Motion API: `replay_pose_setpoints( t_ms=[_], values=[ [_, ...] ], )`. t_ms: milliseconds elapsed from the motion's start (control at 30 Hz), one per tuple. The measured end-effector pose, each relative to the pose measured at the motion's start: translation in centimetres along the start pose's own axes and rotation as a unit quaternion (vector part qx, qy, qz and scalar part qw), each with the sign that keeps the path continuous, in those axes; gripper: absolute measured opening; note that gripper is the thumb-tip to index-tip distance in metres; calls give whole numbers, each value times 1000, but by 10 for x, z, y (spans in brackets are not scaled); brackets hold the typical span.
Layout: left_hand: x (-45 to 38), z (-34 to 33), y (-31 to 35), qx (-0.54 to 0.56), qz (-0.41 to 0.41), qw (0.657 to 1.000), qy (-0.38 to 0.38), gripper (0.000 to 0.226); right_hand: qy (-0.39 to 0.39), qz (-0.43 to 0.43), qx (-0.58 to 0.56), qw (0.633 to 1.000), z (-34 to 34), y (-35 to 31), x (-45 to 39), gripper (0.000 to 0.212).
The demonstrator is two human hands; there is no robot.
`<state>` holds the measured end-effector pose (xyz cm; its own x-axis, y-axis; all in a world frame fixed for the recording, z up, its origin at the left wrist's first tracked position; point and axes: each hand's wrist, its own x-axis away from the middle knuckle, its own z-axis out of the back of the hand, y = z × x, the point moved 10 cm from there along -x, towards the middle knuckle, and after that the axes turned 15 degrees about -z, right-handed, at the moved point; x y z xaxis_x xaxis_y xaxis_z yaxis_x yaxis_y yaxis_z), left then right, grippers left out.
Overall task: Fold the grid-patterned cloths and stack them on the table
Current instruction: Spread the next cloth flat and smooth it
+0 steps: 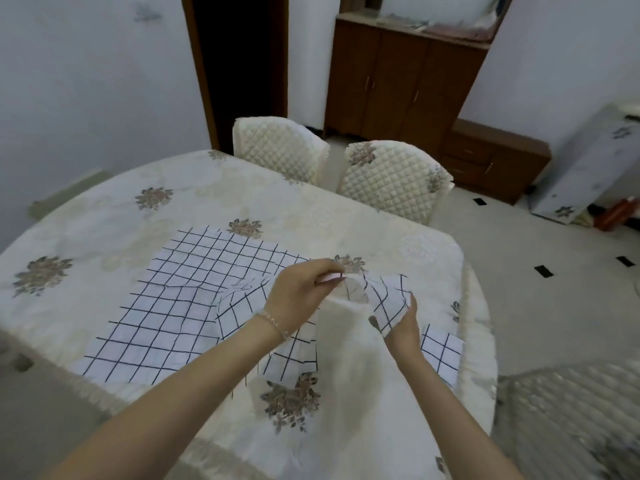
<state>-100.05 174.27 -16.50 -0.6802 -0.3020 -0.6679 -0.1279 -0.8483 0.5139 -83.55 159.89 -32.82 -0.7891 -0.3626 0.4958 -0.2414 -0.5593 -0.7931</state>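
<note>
Over the near right of the table (194, 209): left hand (299, 294) pinching a cloth's (386, 301) top edge, right hand (403, 327) gripping its lower right edge, both lifting it off the floral tablecloth. Beside it, to the left, a second cloth (173, 306) spread flat. Beyond, two quilted chairs (391, 181).

A single wide-angle head camera looks forward and down from close above the table (104, 216), its near edge toward 6 o'clock, two chairs (391, 181) and a cabinet (398, 81) toward 12 and 1 o'clock
</note>
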Motion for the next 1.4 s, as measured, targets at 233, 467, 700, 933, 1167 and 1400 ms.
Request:
replay_pose_setpoints(
  t_ms=[233,467,700,933,1167,1400],
  values=[
    [-14,34,28,164,137,966,147,9,-70,-68,-132,986,35,20,18,93],
    [-4,55,4,165,244,931,214,16,-77,-102,-133,983,57,36,24,23],
    [15,36,-65,31,350,936,28,28,-31,-49,-148,987,98,20,35,25],
    [38,-17,-137,-96,415,843,-328,18,0,-80,-95,992,114,4,1,55],
    [67,-42,-180,-29,449,865,-224,6,46,-83,30,995,84,25,-36,36],
    [121,-60,-226,-63,424,889,-163,40,102,-87,78,988,45,63,-68,25]
  ],
)
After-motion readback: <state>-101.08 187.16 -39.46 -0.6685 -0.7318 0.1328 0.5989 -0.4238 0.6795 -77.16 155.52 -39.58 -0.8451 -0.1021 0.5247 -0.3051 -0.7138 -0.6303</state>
